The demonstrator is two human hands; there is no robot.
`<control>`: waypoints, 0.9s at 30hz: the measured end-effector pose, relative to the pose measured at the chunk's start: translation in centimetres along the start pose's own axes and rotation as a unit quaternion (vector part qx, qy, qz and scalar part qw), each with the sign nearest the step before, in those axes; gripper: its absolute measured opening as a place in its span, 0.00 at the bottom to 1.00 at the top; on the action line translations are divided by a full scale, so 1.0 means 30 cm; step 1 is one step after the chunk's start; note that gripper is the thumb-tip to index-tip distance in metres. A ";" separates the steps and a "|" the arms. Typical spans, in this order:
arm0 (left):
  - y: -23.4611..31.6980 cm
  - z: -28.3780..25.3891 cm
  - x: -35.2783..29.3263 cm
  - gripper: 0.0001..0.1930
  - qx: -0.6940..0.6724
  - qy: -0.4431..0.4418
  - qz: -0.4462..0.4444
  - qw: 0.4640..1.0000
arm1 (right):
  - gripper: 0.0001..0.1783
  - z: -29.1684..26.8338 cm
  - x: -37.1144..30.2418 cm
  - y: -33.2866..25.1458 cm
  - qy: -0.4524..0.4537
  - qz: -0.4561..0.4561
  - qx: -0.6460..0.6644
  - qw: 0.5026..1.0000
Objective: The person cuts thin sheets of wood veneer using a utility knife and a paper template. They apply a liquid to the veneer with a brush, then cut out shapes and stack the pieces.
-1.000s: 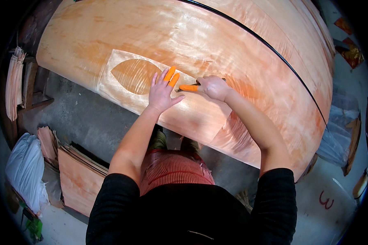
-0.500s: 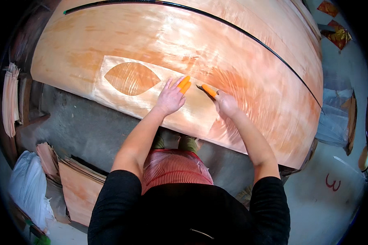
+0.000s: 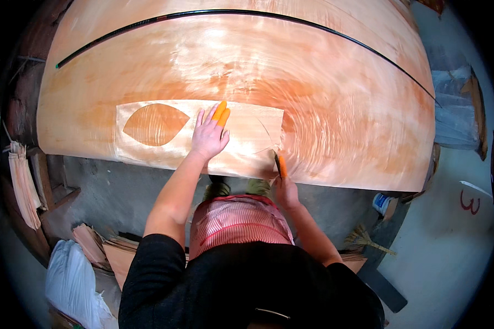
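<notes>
My left hand (image 3: 209, 134) lies flat with its fingers stretched out on a thin pale wood veneer piece (image 3: 236, 159), pressing on it. Orange covers sit on two of its fingers. My right hand (image 3: 286, 193) is closed around a dark-bladed knife (image 3: 276, 162), whose tip is at the piece's right end; an orange cover is on one finger. A lens-shaped opening (image 3: 156, 125) left of my left hand shows the larger wood sheet (image 3: 335, 126) below. Between my hands, a thin curved line runs across the pale piece.
A long, thin black rod (image 3: 247, 12) lies across the far part of the sheet. Veneer offcuts (image 3: 24, 183) and a white plastic bag (image 3: 74, 279) are at the left. A whisk broom (image 3: 365, 239) and a white tub (image 3: 381, 203) are on the floor at right.
My right hand has drawn the knife toward me, down the pale piece's right end, and a curved line now shows there. My left hand stays flat on the piece; the view has turned.
</notes>
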State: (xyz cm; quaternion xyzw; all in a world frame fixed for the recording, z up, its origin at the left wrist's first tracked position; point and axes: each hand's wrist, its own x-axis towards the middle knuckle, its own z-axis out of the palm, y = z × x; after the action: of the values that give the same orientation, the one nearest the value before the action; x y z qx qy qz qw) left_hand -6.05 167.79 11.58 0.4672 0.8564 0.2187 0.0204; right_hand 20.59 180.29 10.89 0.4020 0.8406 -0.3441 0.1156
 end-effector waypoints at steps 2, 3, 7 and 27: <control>0.002 -0.005 0.003 0.25 0.000 0.000 -0.001 1.000 | 0.10 -0.070 0.004 -0.064 0.045 0.010 0.078 0.996; 0.007 -0.007 0.005 0.25 -0.002 0.000 -0.003 1.000 | 0.12 -0.089 0.028 -0.065 0.089 -0.039 0.063 0.993; 0.006 -0.002 0.003 0.25 0.026 -0.025 -0.015 0.999 | 0.14 -0.153 0.235 -0.087 0.154 -0.117 0.110 0.975; -0.056 -0.114 -0.214 0.47 -0.031 0.146 -0.244 0.958 | 0.12 -0.322 0.061 -0.404 0.217 -0.284 0.021 0.934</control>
State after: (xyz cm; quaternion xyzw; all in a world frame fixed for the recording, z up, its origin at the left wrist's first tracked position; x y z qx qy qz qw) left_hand -4.60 160.58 12.92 0.2057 0.9309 0.2995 -0.0377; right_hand 11.03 182.55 23.03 0.2139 0.9170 -0.2842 -0.1803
